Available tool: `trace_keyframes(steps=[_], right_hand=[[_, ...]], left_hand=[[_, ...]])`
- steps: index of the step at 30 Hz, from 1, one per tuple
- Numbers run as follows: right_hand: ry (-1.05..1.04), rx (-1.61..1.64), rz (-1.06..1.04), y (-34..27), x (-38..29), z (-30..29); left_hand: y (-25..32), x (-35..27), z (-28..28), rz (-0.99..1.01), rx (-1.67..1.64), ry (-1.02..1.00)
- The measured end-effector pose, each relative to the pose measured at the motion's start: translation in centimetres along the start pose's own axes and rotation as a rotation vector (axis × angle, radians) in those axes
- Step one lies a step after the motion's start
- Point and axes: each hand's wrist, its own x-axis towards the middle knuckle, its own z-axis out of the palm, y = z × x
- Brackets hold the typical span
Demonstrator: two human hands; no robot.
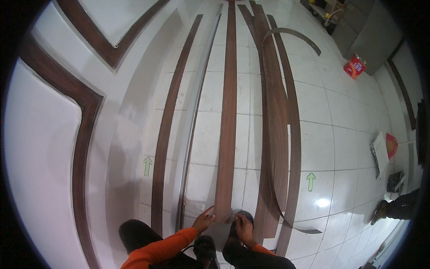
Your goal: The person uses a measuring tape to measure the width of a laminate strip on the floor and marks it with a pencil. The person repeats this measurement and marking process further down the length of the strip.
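Note:
A long brown wood-grain strip (227,131) lies lengthwise on the floor before me, its near end between my feet. At the left edge of that end is my left hand (203,220), index finger pointing forward; whether it grips the strip is unclear. My right hand (244,227) is just right of the end, in front of my dark shoe (248,215). Its fingers are curled together, and anything small in them is hidden. Right of it lie overlapping wood-grain strips (277,148), with a thin dark edging band (307,231) curling off them.
On the left are a grey metal bar (192,119) and another brown strip (168,114), beside a wall with brown moulding (82,134). Rightward are a red can (354,66), a grey cabinet (373,37) and another person's foot (379,212). White tiles (315,144) cover the floor.

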Motion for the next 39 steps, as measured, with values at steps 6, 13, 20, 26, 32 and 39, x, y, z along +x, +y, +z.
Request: trace_keyframes(steps=[6, 13, 20, 26, 32, 39], right_hand=[[0.006, 0.035, -0.012, 0.2, 0.0, 0.2], [-0.018, 0.014, 0.031, 0.7, -0.1, 0.4], [0.071, -0.029, -0.099, 1.8, -0.1, 1.0], [0.019, 0.009, -0.037, 1.4, -0.3, 0.8], [0.004, 0.005, -0.011, 1.8, -0.3, 0.8], [0.012, 0.000, -0.026, 1.4, -0.2, 0.8]], left_hand=[[-0.7, 0.9, -0.6, 0.002, -0.004, 0.024], [-1.5, 1.2, -0.6, 0.063, -0.103, 0.015], [-1.8, 1.8, -0.7, 0.006, -0.100, -0.020], [-1.4, 1.5, -0.5, -0.006, -0.080, 0.006], [0.7, 0.7, -0.4, -0.084, -0.089, -0.008], [0.5, 0.6, -0.5, -0.070, -0.087, -0.029]])
